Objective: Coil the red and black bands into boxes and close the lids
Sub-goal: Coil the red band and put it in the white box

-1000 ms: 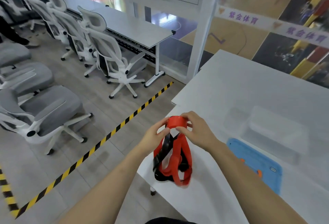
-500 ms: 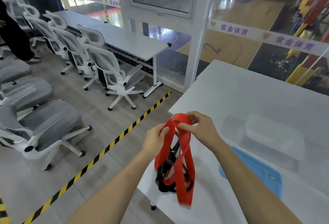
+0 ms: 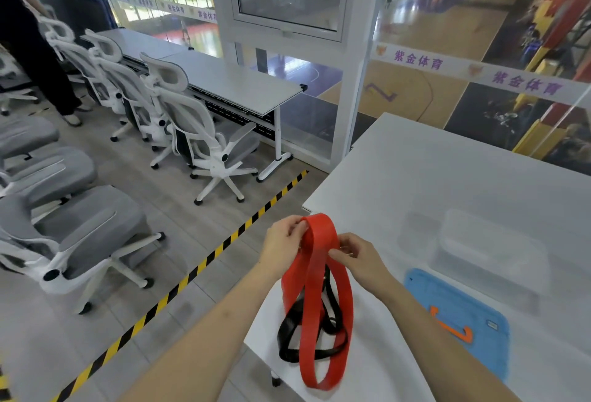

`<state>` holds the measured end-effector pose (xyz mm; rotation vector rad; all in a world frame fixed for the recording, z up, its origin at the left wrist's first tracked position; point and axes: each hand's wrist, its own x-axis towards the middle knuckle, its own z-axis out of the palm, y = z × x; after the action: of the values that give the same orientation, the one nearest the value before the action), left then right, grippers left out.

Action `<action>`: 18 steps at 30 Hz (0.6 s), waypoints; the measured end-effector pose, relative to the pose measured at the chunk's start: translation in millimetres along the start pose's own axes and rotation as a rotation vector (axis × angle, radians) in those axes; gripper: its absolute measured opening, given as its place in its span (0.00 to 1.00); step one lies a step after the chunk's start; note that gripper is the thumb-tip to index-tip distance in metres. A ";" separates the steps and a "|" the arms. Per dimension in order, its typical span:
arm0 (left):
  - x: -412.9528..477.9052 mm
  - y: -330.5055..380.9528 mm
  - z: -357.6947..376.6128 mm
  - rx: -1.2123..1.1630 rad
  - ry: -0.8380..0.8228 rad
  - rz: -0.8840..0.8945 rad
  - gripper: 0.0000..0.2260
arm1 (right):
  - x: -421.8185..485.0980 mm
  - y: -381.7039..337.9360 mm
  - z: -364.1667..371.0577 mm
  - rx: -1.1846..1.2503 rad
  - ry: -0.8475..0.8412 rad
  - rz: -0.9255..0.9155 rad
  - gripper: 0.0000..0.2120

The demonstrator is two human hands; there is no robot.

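A wide red band [image 3: 316,293] hangs in long loops over the near corner of the white table [image 3: 447,174]. My left hand [image 3: 281,241] pinches its top fold on the left side, and my right hand [image 3: 358,257] pinches it on the right. A black band [image 3: 295,328] lies tangled on the table under the red loops, held by neither hand. Two clear plastic boxes [image 3: 486,251] stand to the right, and a blue lid [image 3: 460,318] with an orange clip lies flat in front of them.
The table's left edge drops to a grey floor with a yellow-and-black tape line [image 3: 204,261]. White and grey office chairs [image 3: 198,136] and another long desk [image 3: 230,81] stand to the left. A person in dark clothes [image 3: 28,37] stands at the far left.
The red band has been lifted and stretched into longer loops that now hang lower. My hands moved slightly apart along its top fold. The black band has stayed on the table.
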<state>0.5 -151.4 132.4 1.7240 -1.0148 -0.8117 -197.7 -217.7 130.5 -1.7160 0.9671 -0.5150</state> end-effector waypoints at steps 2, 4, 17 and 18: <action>-3.1 5.4 1.2 -0.071 -0.005 -0.020 0.07 | 2.3 -2.6 1.2 0.012 0.045 -0.027 0.05; -5.8 10.0 1.2 -0.166 0.005 -0.026 0.07 | 3.2 -8.4 1.5 0.069 0.048 -0.025 0.06; 4.8 26.6 -4.2 -0.053 -0.057 0.004 0.06 | -19.2 -18.7 16.7 0.204 0.029 -0.041 0.17; 6.1 28.3 -4.6 -0.044 -0.085 0.016 0.07 | -17.2 -18.5 17.4 0.183 0.030 -0.037 0.18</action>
<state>-0.5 -161.0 160.1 1.6544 -1.0588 -0.8970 -188.4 -191.5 143.5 -1.5679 0.8825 -0.6359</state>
